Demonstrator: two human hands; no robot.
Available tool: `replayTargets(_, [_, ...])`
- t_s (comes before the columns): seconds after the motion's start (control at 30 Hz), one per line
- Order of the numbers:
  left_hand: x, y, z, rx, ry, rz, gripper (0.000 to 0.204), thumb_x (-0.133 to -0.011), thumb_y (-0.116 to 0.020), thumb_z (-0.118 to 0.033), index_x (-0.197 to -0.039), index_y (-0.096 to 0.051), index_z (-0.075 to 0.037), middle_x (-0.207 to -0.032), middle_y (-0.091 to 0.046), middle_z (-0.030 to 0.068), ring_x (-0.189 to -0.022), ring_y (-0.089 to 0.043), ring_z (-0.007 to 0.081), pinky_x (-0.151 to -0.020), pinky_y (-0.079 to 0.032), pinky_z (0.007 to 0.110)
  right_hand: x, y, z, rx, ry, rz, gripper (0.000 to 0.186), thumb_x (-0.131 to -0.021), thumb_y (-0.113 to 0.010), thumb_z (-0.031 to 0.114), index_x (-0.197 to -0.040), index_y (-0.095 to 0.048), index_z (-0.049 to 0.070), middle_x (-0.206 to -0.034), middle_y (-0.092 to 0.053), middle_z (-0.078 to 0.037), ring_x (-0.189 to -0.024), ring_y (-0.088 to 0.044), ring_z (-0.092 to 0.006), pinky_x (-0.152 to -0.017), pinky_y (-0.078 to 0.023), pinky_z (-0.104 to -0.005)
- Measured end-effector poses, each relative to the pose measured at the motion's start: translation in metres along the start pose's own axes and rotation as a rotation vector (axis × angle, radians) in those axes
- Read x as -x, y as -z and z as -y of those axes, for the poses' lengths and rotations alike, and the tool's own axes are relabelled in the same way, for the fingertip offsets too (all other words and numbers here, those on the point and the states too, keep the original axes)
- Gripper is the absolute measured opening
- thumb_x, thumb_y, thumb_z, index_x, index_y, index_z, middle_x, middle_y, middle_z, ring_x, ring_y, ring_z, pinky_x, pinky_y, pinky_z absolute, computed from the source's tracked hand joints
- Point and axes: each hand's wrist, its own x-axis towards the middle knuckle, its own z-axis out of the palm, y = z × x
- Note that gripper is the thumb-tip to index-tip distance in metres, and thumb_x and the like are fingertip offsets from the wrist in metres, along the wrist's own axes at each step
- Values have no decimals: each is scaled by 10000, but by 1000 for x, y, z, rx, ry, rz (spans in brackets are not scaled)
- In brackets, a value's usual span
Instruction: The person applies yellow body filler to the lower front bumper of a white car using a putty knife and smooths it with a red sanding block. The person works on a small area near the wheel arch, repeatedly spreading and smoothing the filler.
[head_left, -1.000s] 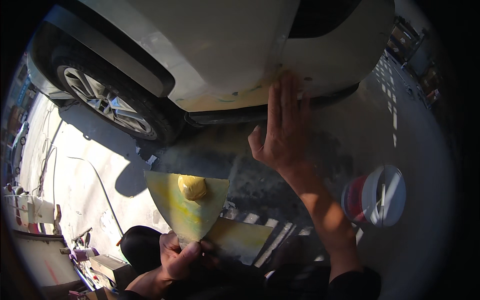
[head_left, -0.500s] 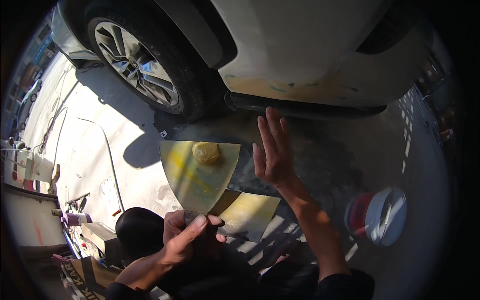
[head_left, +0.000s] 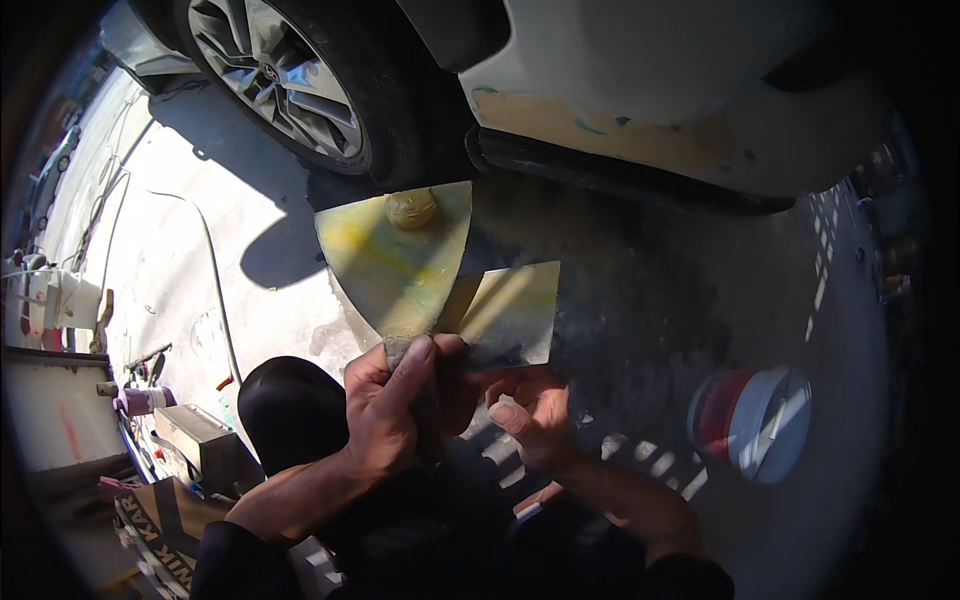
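Observation:
My left hand (head_left: 395, 405) grips a wide putty knife (head_left: 395, 270), whose stained blade carries a lump of yellow putty (head_left: 410, 210) at its far edge. A second flat spreader blade (head_left: 505, 310) lies just behind it to the right, its lower end hidden by the hands. My right hand (head_left: 525, 415) is closed, fingers curled at that blade's lower edge; what they hold is unclear. Ahead, a silver car's lower panel (head_left: 620, 80) bears a patch of tan filler (head_left: 550, 115) with dark marks.
The car's wheel (head_left: 270, 75) is at upper left. A white-and-red bucket (head_left: 750, 425) stands right. A hose (head_left: 215, 270) runs over the concrete at left, where a metal box (head_left: 200, 450), assorted tools and a printed cardboard box (head_left: 155, 530) lie. My dark-clothed knee (head_left: 285, 405) is at lower left.
My right hand has left the car panel and come down beside my left hand, its fingers now curled. The putty knife sits higher in the view; the car shows farther up.

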Motion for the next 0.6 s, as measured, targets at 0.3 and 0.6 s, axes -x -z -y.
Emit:
replayTargets(0.3, [-4, -1, 2, -139, 69, 90, 326, -1067, -587, -230, -1167, -686, 64, -936, -740, 142, -767, -710, 193, -713, -566, 314, -1, 2, -20, -143, -236, -115, 215, -972, -677, 30, -1185, -687, 1, -1029, -750, -74, -909, -725, -162, -765, -571, -298])
replayTargets(0.6, [-2, -7, -2, -555, 72, 130, 428, -1084, -547, -306, -1039, -720, 82, -809, -730, 112, -643, -658, 125, -596, -518, 263, -28, 127, 46, 100, 16, -341, 298, -1006, -658, 133, -1286, -626, 34, -1146, -691, -46, -1003, -649, -112, -883, -550, -291])
